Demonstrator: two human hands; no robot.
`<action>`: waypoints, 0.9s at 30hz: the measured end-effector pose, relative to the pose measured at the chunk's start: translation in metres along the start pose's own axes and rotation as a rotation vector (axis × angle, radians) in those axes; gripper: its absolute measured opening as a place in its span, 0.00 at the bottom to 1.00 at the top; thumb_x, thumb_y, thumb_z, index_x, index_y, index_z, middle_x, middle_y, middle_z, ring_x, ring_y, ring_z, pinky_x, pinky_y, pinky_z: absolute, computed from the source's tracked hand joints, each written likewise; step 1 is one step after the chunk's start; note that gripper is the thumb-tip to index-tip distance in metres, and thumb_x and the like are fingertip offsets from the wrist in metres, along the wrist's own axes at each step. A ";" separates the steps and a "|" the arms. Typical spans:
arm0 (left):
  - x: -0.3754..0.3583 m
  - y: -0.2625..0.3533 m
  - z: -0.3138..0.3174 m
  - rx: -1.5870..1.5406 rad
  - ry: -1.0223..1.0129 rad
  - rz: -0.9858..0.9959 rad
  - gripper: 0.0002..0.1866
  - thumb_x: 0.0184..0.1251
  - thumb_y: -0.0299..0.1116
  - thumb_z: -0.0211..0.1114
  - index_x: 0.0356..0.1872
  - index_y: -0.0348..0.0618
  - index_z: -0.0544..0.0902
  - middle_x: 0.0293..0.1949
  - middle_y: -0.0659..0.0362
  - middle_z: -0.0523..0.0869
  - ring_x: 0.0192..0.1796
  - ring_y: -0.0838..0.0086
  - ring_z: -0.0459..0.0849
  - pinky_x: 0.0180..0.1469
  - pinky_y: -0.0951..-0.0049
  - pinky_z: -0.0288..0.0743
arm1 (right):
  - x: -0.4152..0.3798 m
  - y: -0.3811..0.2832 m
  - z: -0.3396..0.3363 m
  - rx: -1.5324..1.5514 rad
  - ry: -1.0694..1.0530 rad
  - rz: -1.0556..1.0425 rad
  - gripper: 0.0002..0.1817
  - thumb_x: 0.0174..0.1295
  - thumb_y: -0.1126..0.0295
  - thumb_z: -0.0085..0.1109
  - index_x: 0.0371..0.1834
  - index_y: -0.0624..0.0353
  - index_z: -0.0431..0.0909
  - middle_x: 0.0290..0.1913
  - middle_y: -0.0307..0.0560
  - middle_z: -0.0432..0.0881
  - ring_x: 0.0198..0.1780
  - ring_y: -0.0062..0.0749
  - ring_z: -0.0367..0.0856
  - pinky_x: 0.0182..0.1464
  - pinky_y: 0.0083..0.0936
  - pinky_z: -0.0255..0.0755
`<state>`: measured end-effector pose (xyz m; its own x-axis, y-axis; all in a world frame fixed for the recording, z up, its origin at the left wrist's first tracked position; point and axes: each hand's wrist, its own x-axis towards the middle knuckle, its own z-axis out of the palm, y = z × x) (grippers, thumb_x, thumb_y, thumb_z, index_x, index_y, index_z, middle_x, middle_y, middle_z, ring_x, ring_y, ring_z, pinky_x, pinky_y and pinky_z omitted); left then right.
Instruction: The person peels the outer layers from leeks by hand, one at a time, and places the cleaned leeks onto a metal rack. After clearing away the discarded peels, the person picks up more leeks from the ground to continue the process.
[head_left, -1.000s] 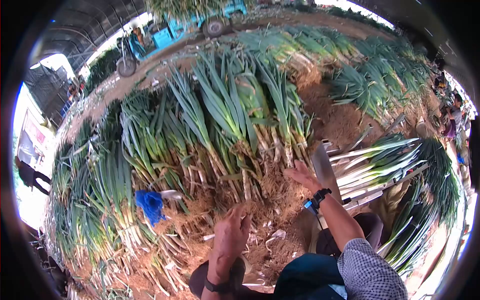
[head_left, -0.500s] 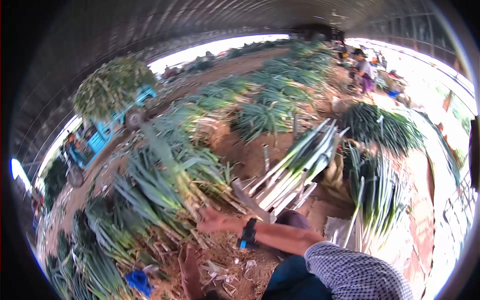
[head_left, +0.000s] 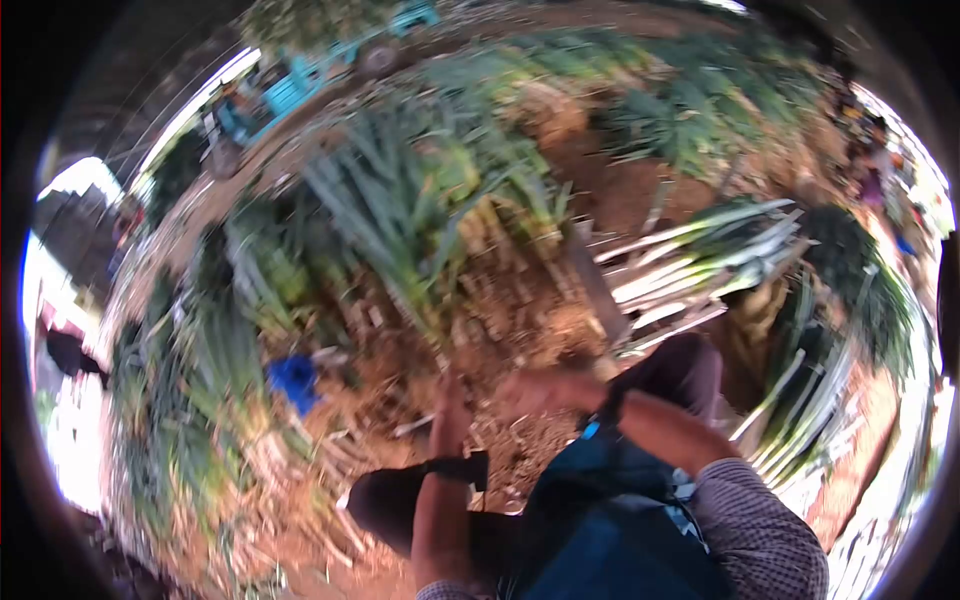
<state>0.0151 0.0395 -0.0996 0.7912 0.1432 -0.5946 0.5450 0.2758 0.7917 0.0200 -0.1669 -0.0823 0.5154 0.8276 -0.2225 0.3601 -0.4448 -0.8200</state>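
Note:
My left hand is raised at the foot of a long green onion, its fingers closed about the pale root end; the leaves lean up and away to the left. A short way to the right, my right hand is curled closed and blurred, and whatever is in it is hidden. Behind both hands lies a row of untrimmed green onions with brownish outer leaves. Cleaner green onions with white stems rest on a low wooden support to my right.
A blue cloth or bag lies on the littered soil at left. More green onions spread along the left, and another pile is at right. A blue cart stands behind. At far right a person is partly visible.
The view has tilted down and turned left. My right hand has come away from the onion stems and sits right of my left hand, which has moved up to a stalk's root end.

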 end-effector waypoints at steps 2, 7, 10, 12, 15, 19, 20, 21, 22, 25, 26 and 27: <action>-0.028 0.021 0.010 -0.065 0.010 0.012 0.20 0.81 0.53 0.48 0.42 0.48 0.79 0.24 0.63 0.77 0.21 0.76 0.73 0.21 0.73 0.64 | -0.014 -0.020 -0.057 -0.179 0.393 -0.031 0.15 0.66 0.60 0.62 0.42 0.63 0.84 0.30 0.50 0.86 0.33 0.31 0.86 0.36 0.34 0.79; -0.057 0.027 -0.001 -0.206 -0.198 0.093 0.28 0.83 0.55 0.42 0.47 0.39 0.79 0.22 0.61 0.77 0.18 0.75 0.71 0.19 0.72 0.64 | 0.009 -0.033 -0.135 0.523 0.574 0.150 0.13 0.69 0.62 0.61 0.48 0.59 0.83 0.37 0.44 0.88 0.33 0.23 0.86 0.35 0.24 0.81; -0.073 0.041 -0.028 -0.234 -0.413 0.187 0.33 0.80 0.61 0.41 0.51 0.39 0.80 0.28 0.60 0.81 0.25 0.75 0.77 0.23 0.70 0.69 | 0.036 -0.025 -0.113 0.559 0.438 0.081 0.19 0.68 0.63 0.63 0.58 0.60 0.78 0.48 0.48 0.86 0.44 0.31 0.86 0.47 0.26 0.80; -0.142 0.061 0.009 0.016 -0.147 0.092 0.32 0.77 0.65 0.47 0.53 0.44 0.79 0.35 0.66 0.79 0.34 0.79 0.74 0.34 0.66 0.70 | 0.038 -0.023 -0.077 0.343 0.430 -0.170 0.27 0.69 0.60 0.62 0.69 0.58 0.72 0.56 0.54 0.83 0.55 0.35 0.84 0.60 0.30 0.76; -0.048 -0.006 -0.009 -0.048 -0.210 0.185 0.31 0.78 0.64 0.45 0.60 0.52 0.80 0.51 0.65 0.82 0.48 0.79 0.76 0.41 0.70 0.69 | 0.076 -0.030 -0.066 -0.137 0.484 -0.404 0.39 0.60 0.61 0.71 0.74 0.58 0.66 0.65 0.62 0.75 0.65 0.54 0.74 0.67 0.43 0.68; -0.042 0.002 -0.002 -0.254 -0.081 0.130 0.28 0.79 0.60 0.48 0.56 0.47 0.83 0.40 0.66 0.87 0.30 0.81 0.77 0.28 0.77 0.69 | 0.109 -0.031 -0.062 0.687 0.574 0.058 0.29 0.68 0.57 0.64 0.67 0.62 0.72 0.63 0.55 0.76 0.67 0.51 0.69 0.65 0.51 0.63; -0.044 0.003 0.001 -0.329 -0.065 0.124 0.28 0.79 0.60 0.47 0.53 0.46 0.84 0.38 0.66 0.86 0.30 0.81 0.77 0.27 0.77 0.69 | 0.112 -0.016 -0.057 0.657 0.615 0.055 0.28 0.68 0.58 0.63 0.65 0.63 0.73 0.62 0.54 0.77 0.65 0.48 0.70 0.64 0.51 0.64; -0.049 0.004 0.002 -0.405 -0.047 0.113 0.29 0.79 0.60 0.47 0.51 0.46 0.84 0.36 0.66 0.86 0.29 0.80 0.77 0.27 0.77 0.70 | 0.109 -0.022 -0.058 0.603 0.613 0.037 0.25 0.68 0.61 0.62 0.63 0.65 0.74 0.59 0.53 0.78 0.60 0.44 0.74 0.61 0.48 0.66; -0.055 0.008 -0.002 -0.379 -0.041 0.039 0.24 0.81 0.55 0.47 0.51 0.46 0.81 0.38 0.67 0.83 0.37 0.80 0.79 0.39 0.74 0.71 | 0.106 -0.030 -0.059 0.549 0.612 0.018 0.22 0.68 0.63 0.62 0.60 0.66 0.76 0.55 0.51 0.80 0.56 0.39 0.77 0.57 0.46 0.68; -0.033 0.001 -0.014 -0.399 -0.318 0.115 0.25 0.81 0.56 0.46 0.50 0.45 0.81 0.36 0.66 0.83 0.37 0.78 0.79 0.39 0.73 0.72 | 0.079 -0.083 -0.070 0.521 0.685 -0.019 0.19 0.68 0.64 0.62 0.55 0.67 0.77 0.49 0.48 0.82 0.48 0.33 0.79 0.54 0.38 0.70; -0.026 0.001 -0.015 -0.403 -0.385 0.144 0.25 0.80 0.55 0.47 0.49 0.45 0.82 0.35 0.65 0.83 0.36 0.78 0.80 0.39 0.73 0.72 | 0.081 -0.073 -0.070 0.489 0.760 -0.067 0.17 0.68 0.64 0.62 0.52 0.67 0.78 0.47 0.46 0.83 0.46 0.31 0.79 0.52 0.33 0.72; -0.018 0.003 -0.013 -0.405 -0.411 0.178 0.24 0.80 0.55 0.49 0.48 0.44 0.82 0.35 0.65 0.83 0.36 0.78 0.80 0.39 0.73 0.73 | 0.075 -0.077 -0.079 0.451 0.799 -0.048 0.17 0.68 0.64 0.63 0.51 0.67 0.78 0.48 0.46 0.83 0.46 0.31 0.79 0.51 0.33 0.72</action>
<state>-0.0011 0.0505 -0.0887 0.9471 -0.1365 -0.2906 0.3089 0.6333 0.7096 0.0925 -0.0976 0.0062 0.9524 0.2844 0.1100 0.1440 -0.1013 -0.9844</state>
